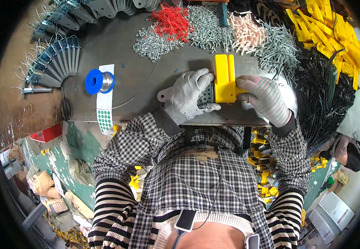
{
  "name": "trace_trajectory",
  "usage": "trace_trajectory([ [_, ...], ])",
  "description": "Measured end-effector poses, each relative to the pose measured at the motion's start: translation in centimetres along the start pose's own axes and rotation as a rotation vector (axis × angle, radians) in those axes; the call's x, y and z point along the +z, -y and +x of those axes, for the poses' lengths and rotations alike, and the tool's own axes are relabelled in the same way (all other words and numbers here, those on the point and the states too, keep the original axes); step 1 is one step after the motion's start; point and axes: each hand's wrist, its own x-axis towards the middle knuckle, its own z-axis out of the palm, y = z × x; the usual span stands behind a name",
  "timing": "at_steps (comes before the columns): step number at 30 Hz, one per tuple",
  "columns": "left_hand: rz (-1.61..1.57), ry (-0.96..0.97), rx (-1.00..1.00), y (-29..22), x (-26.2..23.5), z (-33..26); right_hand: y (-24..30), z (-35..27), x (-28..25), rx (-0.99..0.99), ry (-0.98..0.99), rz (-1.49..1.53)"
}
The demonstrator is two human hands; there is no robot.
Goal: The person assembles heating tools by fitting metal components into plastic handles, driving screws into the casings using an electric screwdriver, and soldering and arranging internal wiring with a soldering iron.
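Note:
My left hand (188, 94), in a grey knit glove, grips a grey perforated metal bracket (205, 96) whose rounded end (163, 95) sticks out to the left. My right hand (263, 97), in a striped glove, holds the right side of a yellow plastic block (224, 78) that sits over the bracket. Both hands rest on the grey metal tabletop (138, 83) near its front edge.
Piles lie along the table's back: silver nuts (153, 43), red ties (170, 20), screws (207, 27), pale plugs (246, 33), bolts (277, 50), yellow plastic parts (333, 33), black parts (325, 95). A blue wire spool (99, 81) and green sticker strip (104, 118) lie left. Metal brackets (53, 66) fan far left.

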Motion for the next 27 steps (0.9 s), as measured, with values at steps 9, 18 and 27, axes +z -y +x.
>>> trace_trajectory([
  [9,-0.055,0.022,0.058,-0.1,-0.7,0.5,-1.1,1.6,-0.9,0.081,0.17,0.296],
  [18,-0.052,0.075,-0.003,-0.2,-0.6,0.1,1.3,-1.0,1.2,-0.038,-0.082,-0.246],
  [27,0.144,0.372,0.082,-3.4,-1.1,5.2,2.2,-0.8,1.6,0.028,-0.054,-0.357],
])
